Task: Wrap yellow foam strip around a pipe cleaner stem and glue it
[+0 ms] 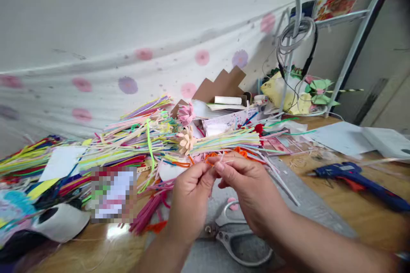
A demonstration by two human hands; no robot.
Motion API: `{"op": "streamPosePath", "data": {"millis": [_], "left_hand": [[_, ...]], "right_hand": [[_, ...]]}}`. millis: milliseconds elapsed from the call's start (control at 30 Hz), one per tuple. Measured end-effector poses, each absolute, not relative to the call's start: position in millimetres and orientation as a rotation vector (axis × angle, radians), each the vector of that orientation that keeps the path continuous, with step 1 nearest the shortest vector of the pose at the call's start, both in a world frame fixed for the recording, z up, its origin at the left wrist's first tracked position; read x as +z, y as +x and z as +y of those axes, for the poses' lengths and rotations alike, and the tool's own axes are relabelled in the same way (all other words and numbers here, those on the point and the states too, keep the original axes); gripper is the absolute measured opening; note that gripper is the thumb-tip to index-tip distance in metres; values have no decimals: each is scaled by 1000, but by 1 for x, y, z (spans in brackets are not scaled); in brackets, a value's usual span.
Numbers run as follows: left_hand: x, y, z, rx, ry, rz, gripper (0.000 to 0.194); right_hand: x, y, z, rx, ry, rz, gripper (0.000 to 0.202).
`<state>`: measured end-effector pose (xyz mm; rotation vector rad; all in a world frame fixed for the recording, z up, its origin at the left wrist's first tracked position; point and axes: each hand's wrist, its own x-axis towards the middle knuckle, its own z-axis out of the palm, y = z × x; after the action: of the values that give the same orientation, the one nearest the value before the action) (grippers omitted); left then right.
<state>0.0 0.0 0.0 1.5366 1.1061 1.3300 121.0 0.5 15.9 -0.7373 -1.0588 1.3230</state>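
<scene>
Your left hand (192, 190) and right hand (251, 183) pinch a pale thin strand (229, 161) at frame centre. Patterned box (232, 120) just above: can't tell contents. Metal rack (342, 17), upper right: printed packet (341, 1), coiled cable (310, 25).

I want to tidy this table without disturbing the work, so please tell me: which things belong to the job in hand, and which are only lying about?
Likely in the job:
- thin pale strand, between the fingertips of the left hand and right hand
- scissors, below the hands
- fuzzy stems, probably supplies

Apparently lying about:
- blue glue gun, untouched
- brown cardboard
</scene>
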Motion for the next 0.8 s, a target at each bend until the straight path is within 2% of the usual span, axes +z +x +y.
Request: {"op": "streamPosePath", "data": {"millis": [167, 333, 667, 800], "left_hand": [[-2, 2, -1, 1353, 1534, 1089, 33], [-2, 3, -5, 1292, 1470, 1052, 35], [-30, -50, -21, 895, 1426, 1207, 41], [-33, -82, -23, 594, 1568, 1432, 32]], "right_hand": [[14, 122, 3, 1355, -707, -1023, 18], [17, 128, 13, 1217, -735, -1067, 20], [57, 209, 65, 929, -682, -890, 13], [64, 222, 67, 910, -690, -921, 15]]}}
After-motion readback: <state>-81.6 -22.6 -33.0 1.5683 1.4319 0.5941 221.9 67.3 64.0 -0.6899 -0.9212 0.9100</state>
